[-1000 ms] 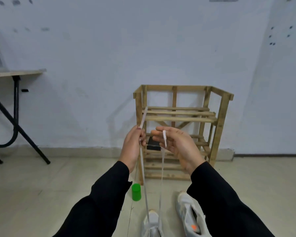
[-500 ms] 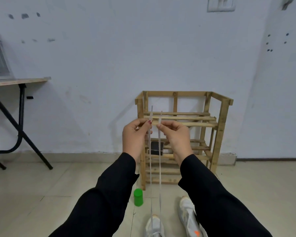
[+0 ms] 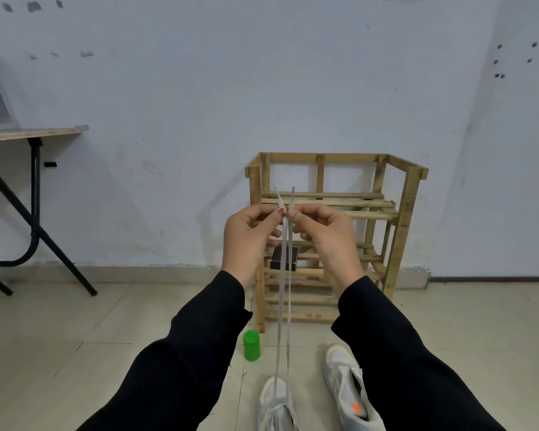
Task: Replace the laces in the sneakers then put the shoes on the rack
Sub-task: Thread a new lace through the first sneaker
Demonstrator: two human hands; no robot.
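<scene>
Head view: both hands hold a lace straight up in front of the rack

The wooden rack (image 3: 402, 228) stands against the white wall. Both hands are raised in front of its upper shelves, close together and almost touching. The left hand (image 3: 249, 241) pinches one end of a pale lace (image 3: 280, 306) between thumb and forefinger, with the other fingers curled in. The right hand (image 3: 324, 241) pinches the other end the same way. Both tips stick up just above the fingers. The two strands run straight down, side by side, in front of the rack to a white sneaker (image 3: 274, 405) on the floor, toe pointing at the rack. A second sneaker (image 3: 346, 390), with an orange tag, lies on the floor just right of the first one, partly hidden by the right sleeve (image 3: 402, 368). A green cup (image 3: 251, 345) stands upside down on the floor near the rack's front left leg. A black box (image 3: 283, 259) sits on a lower shelf of the rack, behind the strands. A folding table (image 3: 35, 132) stands well to the left of the rack.
</scene>
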